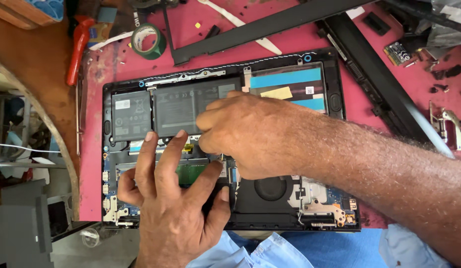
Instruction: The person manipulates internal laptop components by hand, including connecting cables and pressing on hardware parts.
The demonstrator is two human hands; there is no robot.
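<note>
With the opened laptop already stripped of its bottom cover, battery seated, the left hand presses flat on the memory module while the right hand pinches something hidden just above it.

green tape roll | red-handled tool | black bezel frame | metal hinge

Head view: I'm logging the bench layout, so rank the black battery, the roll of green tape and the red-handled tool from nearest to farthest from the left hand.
From the left hand, which rests on the open laptop:
1. Black battery, just beyond the fingertips, inside the laptop.
2. Roll of green tape, farther back on the red mat.
3. Red-handled tool, far back left; nearly as far as the tape, so these two are close.
</note>
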